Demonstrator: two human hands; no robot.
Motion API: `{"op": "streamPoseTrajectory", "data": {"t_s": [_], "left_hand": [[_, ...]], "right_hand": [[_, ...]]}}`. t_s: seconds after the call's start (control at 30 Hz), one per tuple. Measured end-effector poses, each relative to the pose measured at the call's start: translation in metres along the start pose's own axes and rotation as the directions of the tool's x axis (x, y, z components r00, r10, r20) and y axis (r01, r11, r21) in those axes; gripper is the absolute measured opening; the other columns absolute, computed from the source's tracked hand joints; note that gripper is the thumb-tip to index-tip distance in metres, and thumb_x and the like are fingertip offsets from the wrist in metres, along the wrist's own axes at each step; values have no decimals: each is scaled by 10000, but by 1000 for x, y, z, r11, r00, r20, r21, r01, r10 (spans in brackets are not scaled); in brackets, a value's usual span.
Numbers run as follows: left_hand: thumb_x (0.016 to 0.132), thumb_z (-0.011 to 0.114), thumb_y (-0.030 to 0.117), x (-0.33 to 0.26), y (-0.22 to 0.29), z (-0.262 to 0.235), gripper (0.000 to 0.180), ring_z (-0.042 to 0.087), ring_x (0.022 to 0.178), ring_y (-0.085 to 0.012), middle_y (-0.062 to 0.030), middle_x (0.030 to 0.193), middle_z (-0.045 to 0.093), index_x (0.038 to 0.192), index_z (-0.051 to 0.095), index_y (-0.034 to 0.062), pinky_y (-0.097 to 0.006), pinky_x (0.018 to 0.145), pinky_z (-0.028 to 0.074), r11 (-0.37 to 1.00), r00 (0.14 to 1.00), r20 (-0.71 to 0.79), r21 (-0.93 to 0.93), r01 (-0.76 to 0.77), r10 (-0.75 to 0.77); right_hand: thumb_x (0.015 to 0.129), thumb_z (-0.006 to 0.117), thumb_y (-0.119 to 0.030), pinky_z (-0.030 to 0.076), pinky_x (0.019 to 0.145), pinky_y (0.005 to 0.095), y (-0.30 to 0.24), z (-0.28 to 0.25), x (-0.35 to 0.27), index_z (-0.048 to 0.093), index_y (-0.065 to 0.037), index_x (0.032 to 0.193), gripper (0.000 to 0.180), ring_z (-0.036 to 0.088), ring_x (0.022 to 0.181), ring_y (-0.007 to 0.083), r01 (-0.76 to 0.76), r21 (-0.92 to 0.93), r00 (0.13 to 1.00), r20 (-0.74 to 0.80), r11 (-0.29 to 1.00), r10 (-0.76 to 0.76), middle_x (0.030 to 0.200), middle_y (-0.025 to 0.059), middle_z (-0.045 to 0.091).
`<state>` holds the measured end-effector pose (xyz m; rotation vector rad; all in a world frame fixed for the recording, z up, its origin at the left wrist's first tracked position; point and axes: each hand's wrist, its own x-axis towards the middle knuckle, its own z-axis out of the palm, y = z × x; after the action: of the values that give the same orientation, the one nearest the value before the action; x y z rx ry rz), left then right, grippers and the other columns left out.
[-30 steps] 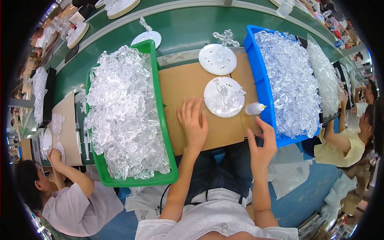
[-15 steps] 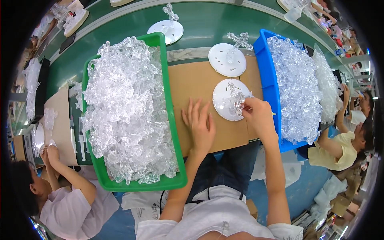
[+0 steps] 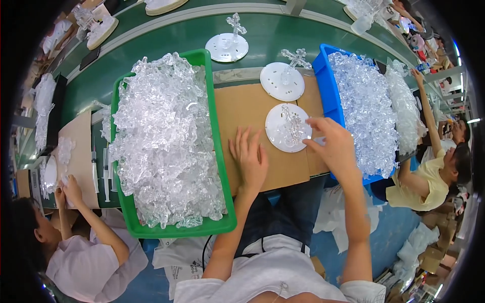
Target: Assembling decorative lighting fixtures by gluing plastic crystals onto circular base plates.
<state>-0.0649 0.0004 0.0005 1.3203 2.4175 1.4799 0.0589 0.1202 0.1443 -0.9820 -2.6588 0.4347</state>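
My left hand lies flat on the brown cardboard, fingers spread, between the green bin and a round white disc. A clear plastic cross-shaped piece is on that disc; whether it lies flat or leans, I cannot tell. My right hand is at the disc's right edge, thumb and forefinger apart with nothing seen between them. Just beyond sits a second white disc with a clear cross standing on it. Farther back is a third disc bearing another clear cross.
A green bin heaped with clear plastic pieces stands at my left. On the right is a blue bin full of smaller clear pieces, beside a clear bag. Co-workers sit on both sides. Syringes lie left of the green bin.
My right hand has let go of the clear cross-shaped piece and its fingers have opened. The piece stays on the disc. My left hand keeps its place. The whole view has shifted slightly.
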Motion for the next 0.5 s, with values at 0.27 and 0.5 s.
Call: {"op": "streamPoseTrajectory", "data": {"t_s": [0.27, 0.5], "left_hand": [[823, 576, 68, -2, -3, -1, 354, 365, 1282, -365, -157, 1255, 475, 1177, 570, 54, -578, 1063, 199, 1000, 1000, 13, 25, -16, 15], [792, 630, 135, -2, 8, 1, 346, 273, 1332, -420, -186, 1360, 391, 1137, 626, 159, -697, 1003, 170, 980, 961, 234, 92, -175, 150]], "right_hand": [[710, 720, -71, 500, 639, 319, -19, -33, 18, 639, -108, 974, 279, 624, 813, 223, 379, -158, 925, 43, 912, -377, 918, 62, 630], [727, 715, -187, 488, 625, 350, 15, 8, 16, 633, -99, 850, 172, 604, 775, 229, 240, -141, 965, 141, 960, -220, 765, 43, 590]]}}
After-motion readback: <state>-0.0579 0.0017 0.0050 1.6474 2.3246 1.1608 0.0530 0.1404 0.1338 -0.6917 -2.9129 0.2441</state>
